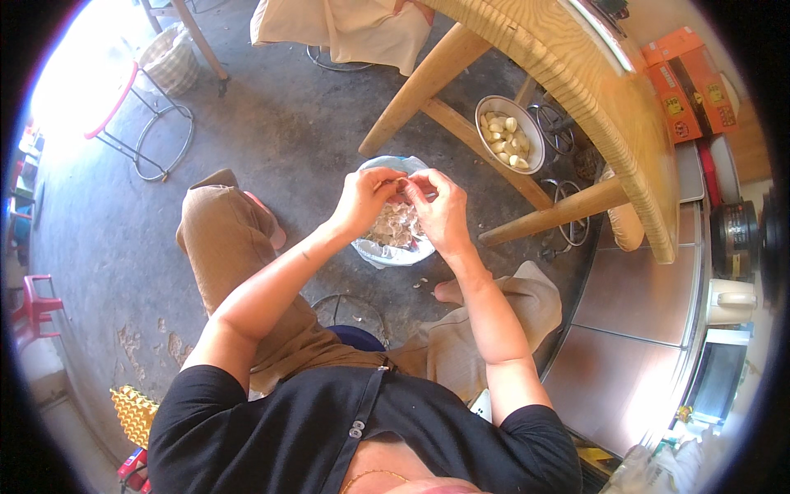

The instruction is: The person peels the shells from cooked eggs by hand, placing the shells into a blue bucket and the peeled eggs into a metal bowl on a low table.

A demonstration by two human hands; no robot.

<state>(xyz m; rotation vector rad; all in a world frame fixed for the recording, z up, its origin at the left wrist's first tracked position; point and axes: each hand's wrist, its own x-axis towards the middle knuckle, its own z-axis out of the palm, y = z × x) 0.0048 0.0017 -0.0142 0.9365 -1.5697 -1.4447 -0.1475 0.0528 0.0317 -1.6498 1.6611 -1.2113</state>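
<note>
My left hand (364,200) and my right hand (442,207) meet at the fingertips over a lined waste bin. Between them they pinch a small garlic clove (401,181), mostly covered by the fingers. Papery garlic skins (395,226) fill much of the bin, whose white plastic liner (395,254) folds over the rim. To the right of my hands, a bowl (539,154) with a pale rim holds several peeled garlic cloves (505,137). It sits by the crossbar of a wooden table.
The wooden table (574,80) rises at the upper right, its leg (419,92) slanting toward the bin. A round stool (133,102) and a wicker basket (168,62) stand at the upper left. Another person's draped clothing (345,31) shows at the top. Skin scraps (419,283) lie on the floor.
</note>
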